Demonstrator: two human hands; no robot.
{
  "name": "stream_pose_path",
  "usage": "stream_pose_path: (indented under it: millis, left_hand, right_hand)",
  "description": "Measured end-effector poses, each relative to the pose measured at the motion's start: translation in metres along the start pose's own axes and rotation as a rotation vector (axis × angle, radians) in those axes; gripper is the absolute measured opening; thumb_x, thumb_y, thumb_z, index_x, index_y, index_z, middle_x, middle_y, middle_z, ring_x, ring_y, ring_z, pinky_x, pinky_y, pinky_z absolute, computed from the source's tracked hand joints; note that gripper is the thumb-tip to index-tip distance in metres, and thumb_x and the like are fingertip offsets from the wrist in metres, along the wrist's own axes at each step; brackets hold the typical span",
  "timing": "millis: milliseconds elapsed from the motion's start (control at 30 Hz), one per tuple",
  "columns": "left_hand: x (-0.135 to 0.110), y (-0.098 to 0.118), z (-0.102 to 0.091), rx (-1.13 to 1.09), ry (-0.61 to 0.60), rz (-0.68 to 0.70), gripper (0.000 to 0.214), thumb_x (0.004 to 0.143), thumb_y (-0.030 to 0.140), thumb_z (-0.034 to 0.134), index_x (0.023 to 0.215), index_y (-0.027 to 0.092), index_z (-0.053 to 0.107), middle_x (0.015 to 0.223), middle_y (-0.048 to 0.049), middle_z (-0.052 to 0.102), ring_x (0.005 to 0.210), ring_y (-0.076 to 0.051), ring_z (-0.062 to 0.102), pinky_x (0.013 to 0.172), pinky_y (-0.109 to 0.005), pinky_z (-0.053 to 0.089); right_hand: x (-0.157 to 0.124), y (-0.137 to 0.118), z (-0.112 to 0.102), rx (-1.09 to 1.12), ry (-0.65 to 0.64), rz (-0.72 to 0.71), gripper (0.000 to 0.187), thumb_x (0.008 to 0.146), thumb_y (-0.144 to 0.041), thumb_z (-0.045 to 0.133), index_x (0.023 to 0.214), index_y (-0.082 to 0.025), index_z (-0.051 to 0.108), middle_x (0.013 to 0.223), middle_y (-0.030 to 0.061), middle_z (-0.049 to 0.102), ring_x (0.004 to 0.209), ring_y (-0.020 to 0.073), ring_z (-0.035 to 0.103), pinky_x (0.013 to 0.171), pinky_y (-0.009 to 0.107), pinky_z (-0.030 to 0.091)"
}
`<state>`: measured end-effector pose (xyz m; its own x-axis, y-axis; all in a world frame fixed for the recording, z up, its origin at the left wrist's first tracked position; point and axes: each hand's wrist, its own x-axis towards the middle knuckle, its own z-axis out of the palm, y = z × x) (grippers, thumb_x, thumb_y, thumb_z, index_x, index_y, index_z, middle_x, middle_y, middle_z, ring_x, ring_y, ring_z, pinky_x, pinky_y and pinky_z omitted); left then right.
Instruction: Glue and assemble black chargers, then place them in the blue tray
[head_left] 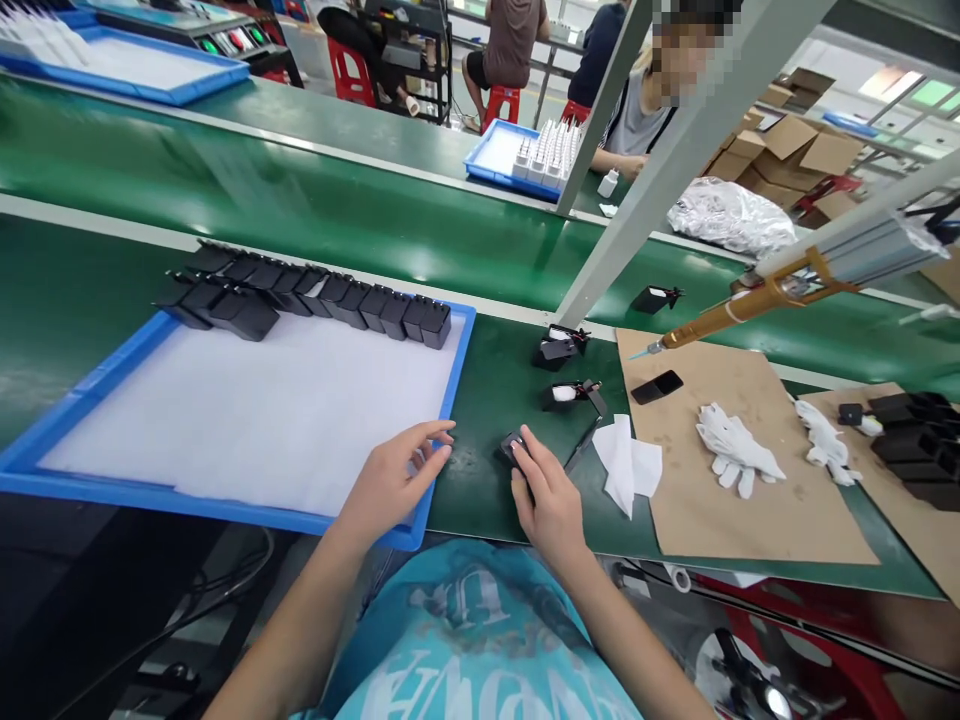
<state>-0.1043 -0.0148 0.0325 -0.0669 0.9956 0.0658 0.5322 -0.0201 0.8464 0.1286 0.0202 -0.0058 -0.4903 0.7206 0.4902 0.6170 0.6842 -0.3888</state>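
My right hand grips a small black plastic housing on the green bench, its fingers over the top and partly hiding it. My left hand hovers by the right rim of a blue tray, fingers apart and nothing in them. Inside that tray, along the far side, stand several black adapter-like blocks on a white lining. Beyond my right hand lie two open black housings with pale insides, one nearer and one farther. A thin black flat piece lies close to my right fingers.
White wipes lie right of my hand. Brown cardboard bears a black phone-like slab and a white glove. A yellow-brown tool with a blue tip hangs over it. A slanted post stands ahead; a co-worker sits beyond.
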Motion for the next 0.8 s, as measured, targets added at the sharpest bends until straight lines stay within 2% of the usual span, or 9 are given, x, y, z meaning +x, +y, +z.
stream_pose_path:
  millis: [100, 300, 467, 600, 733, 800]
  left_hand:
    - [0.000, -0.001, 0.002, 0.058, -0.023, 0.068, 0.029, 0.094, 0.032, 0.049, 0.120, 0.023, 0.058, 0.102, -0.0016, 0.068, 0.079, -0.013, 0.062, 0.073, -0.028, 0.053]
    - [-0.002, -0.003, -0.001, 0.068, -0.041, 0.088, 0.029, 0.095, 0.030, 0.048, 0.122, 0.022, 0.057, 0.101, -0.0015, 0.068, 0.081, -0.014, 0.062, 0.075, -0.028, 0.053]
    - [-0.002, -0.002, 0.000, 0.077, -0.039, 0.088, 0.029, 0.096, 0.030, 0.047, 0.122, 0.022, 0.057, 0.099, -0.0017, 0.068, 0.082, -0.014, 0.062, 0.077, -0.028, 0.053]
    - [0.000, 0.001, 0.000, 0.114, -0.040, 0.092, 0.029, 0.096, 0.032, 0.046, 0.120, 0.021, 0.058, 0.094, -0.0018, 0.068, 0.080, -0.015, 0.062, 0.076, -0.029, 0.053]
    - [0.000, 0.000, 0.000, 0.123, -0.033, 0.090, 0.030, 0.096, 0.034, 0.045, 0.120, 0.022, 0.059, 0.093, -0.0021, 0.068, 0.078, -0.016, 0.062, 0.076, -0.030, 0.053]
    - [0.000, -0.001, 0.000, 0.118, -0.031, 0.087, 0.030, 0.097, 0.035, 0.045, 0.121, 0.022, 0.059, 0.094, -0.0018, 0.068, 0.077, -0.015, 0.062, 0.076, -0.029, 0.052]
  right_hand:
    - [-0.001, 0.006, -0.003, 0.023, -0.053, 0.000, 0.055, 0.089, -0.011, 0.052, 0.142, -0.023, 0.043, 0.148, 0.0134, 0.047, 0.129, 0.0251, 0.054, 0.100, 0.042, 0.053]
    - [0.010, 0.016, -0.016, 0.186, -0.087, 0.043, 0.038, 0.092, -0.014, 0.052, 0.127, -0.026, 0.060, 0.131, 0.0090, 0.063, 0.115, 0.0214, 0.064, 0.097, 0.037, 0.055]
    - [0.007, 0.021, -0.015, 0.115, -0.113, -0.033, 0.044, 0.092, -0.016, 0.053, 0.135, -0.026, 0.054, 0.134, 0.0130, 0.060, 0.106, 0.0234, 0.066, 0.088, 0.041, 0.056]
    - [0.004, 0.022, -0.010, -0.051, -0.068, -0.096, 0.053, 0.086, -0.028, 0.065, 0.137, -0.025, 0.051, 0.135, 0.0174, 0.058, 0.099, 0.0279, 0.065, 0.081, 0.045, 0.057]
    - [0.006, 0.015, -0.014, -0.022, -0.014, -0.108, 0.055, 0.088, -0.018, 0.059, 0.141, -0.028, 0.047, 0.119, 0.0137, 0.066, 0.096, 0.0242, 0.067, 0.080, 0.039, 0.058]
    - [0.005, 0.009, -0.019, 0.028, 0.044, -0.089, 0.060, 0.087, -0.014, 0.059, 0.143, -0.029, 0.044, 0.120, 0.0133, 0.066, 0.100, 0.0242, 0.067, 0.082, 0.039, 0.058]
